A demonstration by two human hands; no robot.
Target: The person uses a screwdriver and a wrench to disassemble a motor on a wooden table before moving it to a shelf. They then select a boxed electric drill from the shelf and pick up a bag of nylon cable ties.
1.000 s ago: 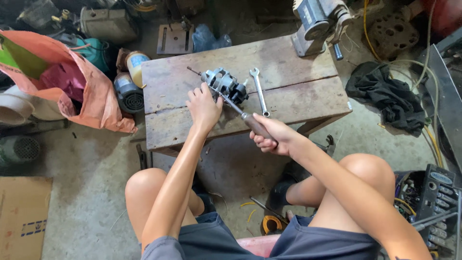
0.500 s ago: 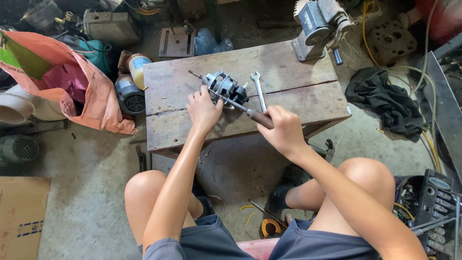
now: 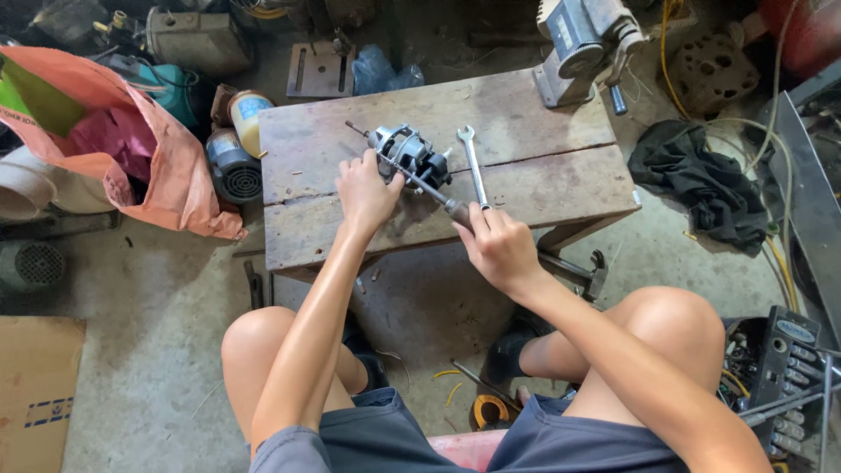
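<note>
Your right hand [image 3: 501,248], clasping the screwdriver [image 3: 420,182], has slid nearer the small motor [image 3: 408,156]; your left hand [image 3: 366,189] steadies it, gripping.

We see flattened brown cardboard box [image 3: 35,394] on floor at 8 o'clock, blue printed mark on its face. At 11 o'clock, beside bench [image 3: 543,188] left end, we note yellow can [image 3: 250,118] with pale blue label. Grey vise [image 3: 578,44] at 1 o'clock carries small pale label plate.
</note>
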